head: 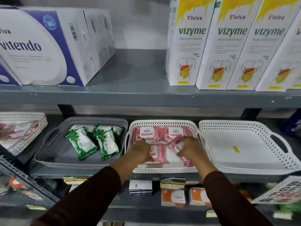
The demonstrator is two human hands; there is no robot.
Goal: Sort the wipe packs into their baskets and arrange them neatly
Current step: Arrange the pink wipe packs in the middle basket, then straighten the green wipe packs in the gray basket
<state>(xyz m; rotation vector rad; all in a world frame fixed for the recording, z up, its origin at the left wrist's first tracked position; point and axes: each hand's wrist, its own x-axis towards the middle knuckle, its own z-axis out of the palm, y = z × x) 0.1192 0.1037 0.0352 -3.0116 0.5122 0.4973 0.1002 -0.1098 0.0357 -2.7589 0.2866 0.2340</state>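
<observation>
Pink packs (150,133) mostly laid flat in white basket (162,123) at 6 o'clock; front-right pack (182,154) skewed, pinched by right hand (189,148). Left hand (140,151) pressed flat. Green packs (91,141), 9 o'clock, left untidy.

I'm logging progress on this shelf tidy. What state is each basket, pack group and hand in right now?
grey basket: holds green packs, front part bare
green packs: jumbled, overlapping, tilted
middle white basket: holds pink packs
pink packs: back two flat, front ones askew
right white basket: no packs, only a small yellow sticker
left hand: gripping a front pink pack
right hand: gripping a tilted pink pack
</observation>
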